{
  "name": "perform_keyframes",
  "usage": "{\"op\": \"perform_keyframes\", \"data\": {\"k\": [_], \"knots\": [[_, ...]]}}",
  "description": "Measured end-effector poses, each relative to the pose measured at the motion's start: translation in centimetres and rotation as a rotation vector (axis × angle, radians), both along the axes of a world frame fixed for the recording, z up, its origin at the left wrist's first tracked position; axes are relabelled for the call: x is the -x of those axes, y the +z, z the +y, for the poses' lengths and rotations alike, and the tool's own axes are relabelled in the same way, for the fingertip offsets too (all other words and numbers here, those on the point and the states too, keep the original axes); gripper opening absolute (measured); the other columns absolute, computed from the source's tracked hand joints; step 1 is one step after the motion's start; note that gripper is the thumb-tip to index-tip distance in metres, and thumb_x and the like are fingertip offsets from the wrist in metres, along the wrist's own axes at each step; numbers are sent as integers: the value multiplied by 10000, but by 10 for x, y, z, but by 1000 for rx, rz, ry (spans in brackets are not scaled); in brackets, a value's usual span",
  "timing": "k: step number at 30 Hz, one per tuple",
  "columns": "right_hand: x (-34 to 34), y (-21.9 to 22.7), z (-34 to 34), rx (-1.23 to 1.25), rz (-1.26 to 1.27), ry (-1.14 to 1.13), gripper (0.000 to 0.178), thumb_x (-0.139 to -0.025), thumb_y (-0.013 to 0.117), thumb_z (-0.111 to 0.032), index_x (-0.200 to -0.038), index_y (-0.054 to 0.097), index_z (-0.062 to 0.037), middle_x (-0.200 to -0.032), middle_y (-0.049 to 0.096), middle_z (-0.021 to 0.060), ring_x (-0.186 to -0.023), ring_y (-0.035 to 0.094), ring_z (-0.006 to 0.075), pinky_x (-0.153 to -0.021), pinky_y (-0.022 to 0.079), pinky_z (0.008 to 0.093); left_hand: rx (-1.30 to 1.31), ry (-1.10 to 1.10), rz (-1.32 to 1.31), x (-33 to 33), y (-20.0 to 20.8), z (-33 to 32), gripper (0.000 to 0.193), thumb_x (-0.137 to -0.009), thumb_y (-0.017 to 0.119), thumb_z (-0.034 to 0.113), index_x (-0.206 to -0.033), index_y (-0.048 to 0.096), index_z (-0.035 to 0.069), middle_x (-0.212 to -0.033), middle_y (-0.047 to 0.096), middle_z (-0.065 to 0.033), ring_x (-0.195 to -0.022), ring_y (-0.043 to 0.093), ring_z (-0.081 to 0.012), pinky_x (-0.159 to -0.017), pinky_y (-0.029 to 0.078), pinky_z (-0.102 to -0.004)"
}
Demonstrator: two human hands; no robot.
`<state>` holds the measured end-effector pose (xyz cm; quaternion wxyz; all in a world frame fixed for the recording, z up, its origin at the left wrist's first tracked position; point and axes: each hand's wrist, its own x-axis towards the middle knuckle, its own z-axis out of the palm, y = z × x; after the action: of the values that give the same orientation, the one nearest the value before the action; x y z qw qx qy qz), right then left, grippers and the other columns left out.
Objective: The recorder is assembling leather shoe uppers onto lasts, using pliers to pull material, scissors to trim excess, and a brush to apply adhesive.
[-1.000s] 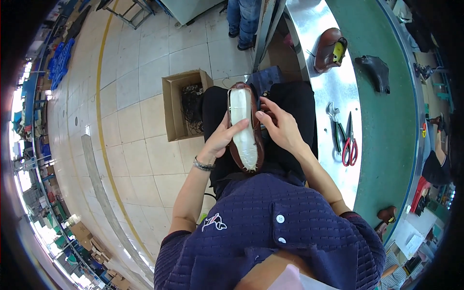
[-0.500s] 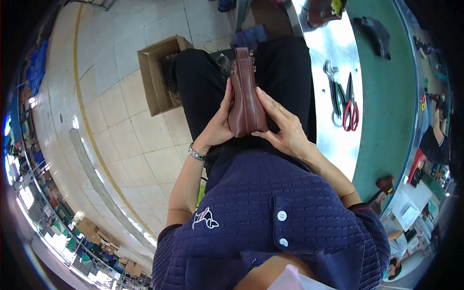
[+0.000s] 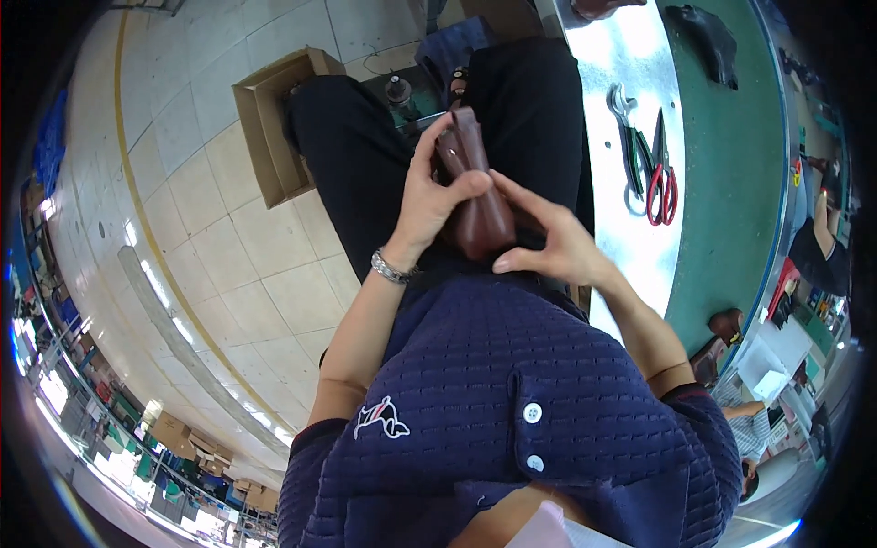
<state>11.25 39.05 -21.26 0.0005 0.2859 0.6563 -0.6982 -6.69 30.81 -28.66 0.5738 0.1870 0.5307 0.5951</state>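
Observation:
A small brown leather pouch (image 3: 484, 228) with a stitched seam and a loop at its far end is held over my lap. My left hand (image 3: 425, 201) is closed around its left side, the thumb laid across the top and the fingers reaching to the loop end. On the other side is my right hand (image 3: 568, 245), its thumb and fingers spread apart. The right index fingertip touches the pouch near my left thumb, while the right thumb points at the near end. The pouch's underside is hidden.
To my right, a metal-topped bench edge (image 3: 607, 205) carries pincers (image 3: 632, 146) with dark green handles and red-handled scissors (image 3: 661, 187). A black leather piece (image 3: 708, 46) lies on the green surface (image 3: 717, 210). An open cardboard box (image 3: 258, 151) stands left of my legs.
My left hand has moved up the pouch, its thumb now across the top. The pouch has tilted, and my right thumb and fingers have spread. The view has shifted slightly.

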Motion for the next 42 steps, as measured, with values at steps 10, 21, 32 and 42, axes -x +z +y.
{"op": "perform_keyframes", "data": {"k": [10, 21, 32, 42], "knots": [[13, 21, 45, 18, -512, 297, 365, -915, 630, -271, -1096, 610, 45, -929, 691, 187, -860, 678, 254, -792, 515, 350, -13, -42, 584, -47, -9, 7, 810, -577, 849, 563, -1166, 529, 109, -1103, 476, -166, -1054, 496, -331, -932, 426, -409], [29, 27, 23, -356, -702, 203, 267, -850, 651, -199, -879, 645, 67, -704, 651, 234, -642, 668, 351, -612, 531, 407, -159, 7, 669, -39, -28, 17, 790, -558, 866, 524, -1137, 550, 87, -1016, 548, -135, -925, 572, -297, -816, 489, -381], [25, 11, 22, -228, -61, -169, 356, -909, 643, -285, -1095, 673, 18, -921, 706, 172, -849, 677, 182, -744, 531, 299, -213, -8, -189, 19, -43, 0, 772, -802, 687, 557, -1307, 401, 48, -1149, 565, -104, -963, 592, -170, -835, 515, -314], [-91, -95, 114, -1276, -821, -304, 496, -952, 548, -351, -1330, 519, -30, -1186, 561, 231, -1034, 591, 353, -898, 471, 426, -148, -29, -136, 17, -40, -3, 886, -796, 642, 637, -1389, 324, 61, -1203, 534, -120, -1015, 602, -206, -853, 536, -350]]}}
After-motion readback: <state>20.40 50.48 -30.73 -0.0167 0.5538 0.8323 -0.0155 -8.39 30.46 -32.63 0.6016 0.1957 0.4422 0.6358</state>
